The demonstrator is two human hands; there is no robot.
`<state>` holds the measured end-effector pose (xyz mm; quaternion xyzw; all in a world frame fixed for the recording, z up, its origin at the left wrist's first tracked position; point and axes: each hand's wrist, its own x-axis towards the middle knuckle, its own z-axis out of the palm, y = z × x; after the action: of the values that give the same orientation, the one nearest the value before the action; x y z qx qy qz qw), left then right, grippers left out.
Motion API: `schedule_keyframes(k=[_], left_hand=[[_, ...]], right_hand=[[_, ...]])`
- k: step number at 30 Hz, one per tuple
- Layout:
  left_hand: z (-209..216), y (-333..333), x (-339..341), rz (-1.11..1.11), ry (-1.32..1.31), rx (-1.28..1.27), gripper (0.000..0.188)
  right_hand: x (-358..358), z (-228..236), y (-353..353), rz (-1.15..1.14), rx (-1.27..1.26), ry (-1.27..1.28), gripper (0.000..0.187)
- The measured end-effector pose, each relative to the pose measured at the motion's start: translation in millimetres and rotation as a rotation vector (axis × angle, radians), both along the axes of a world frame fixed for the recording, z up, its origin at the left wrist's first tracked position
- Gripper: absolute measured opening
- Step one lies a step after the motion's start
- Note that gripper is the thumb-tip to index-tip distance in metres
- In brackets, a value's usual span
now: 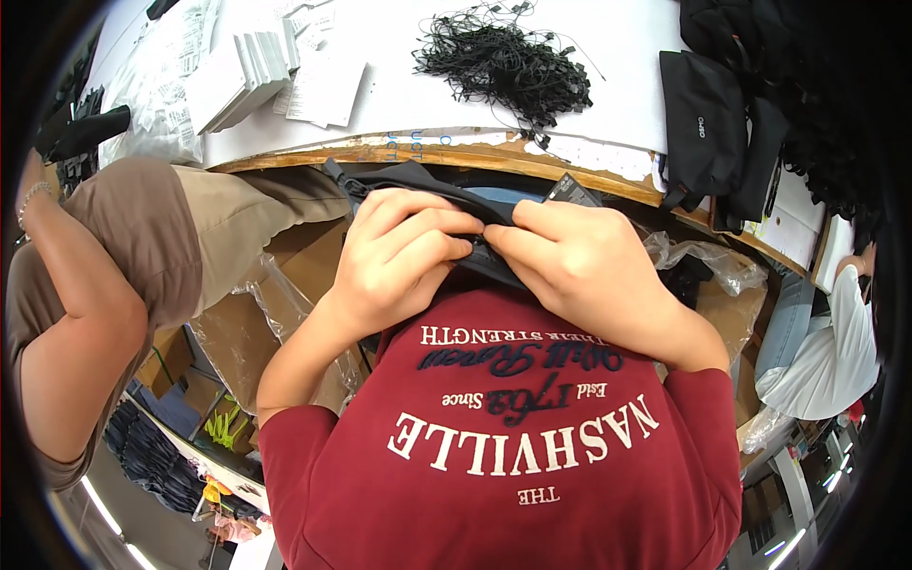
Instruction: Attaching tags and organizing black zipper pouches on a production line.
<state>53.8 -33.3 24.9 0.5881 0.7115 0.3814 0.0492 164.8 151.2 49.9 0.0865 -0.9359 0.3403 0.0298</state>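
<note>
Close to my chest, a black fabric item is bunched between my two hands; its full shape is hidden, so I cannot tell its kind. My left hand grips its near edge, thumb and fingers pinched together. My right hand pinches the same cloth just beside it, fingertips almost meeting the left ones. Small dark parts between the fingertips are too hidden to make out. A black printed tag sticks up behind my right hand.
On the white table lie a tangled heap of black tag strings, stacked white cards and clear plastic packaging. Black bags sit at the right edge. Cardboard boxes stand below. A co-worker's arm is at left; another person is at right.
</note>
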Motion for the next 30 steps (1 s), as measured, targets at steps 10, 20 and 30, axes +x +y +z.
schedule_keyframes(k=[10, 20, 30], left_hand=[[11.3, -10.8, -3.5, 0.029, -0.306, -0.139, 0.025], [18.8, -17.6, -34.9, 0.058, -0.905, -0.506, 0.019], [7.0, -33.8, -44.4, 0.263, -0.807, -0.489, 0.018]], right_hand=[[-9.8, -9.7, 31.7, -0.069, -0.88, -0.411, 0.054], [25.0, -44.3, 42.4, -0.099, -0.501, -0.498, 0.039], [40.8, -51.6, 93.1, -0.858, -0.972, -0.183, 0.011]])
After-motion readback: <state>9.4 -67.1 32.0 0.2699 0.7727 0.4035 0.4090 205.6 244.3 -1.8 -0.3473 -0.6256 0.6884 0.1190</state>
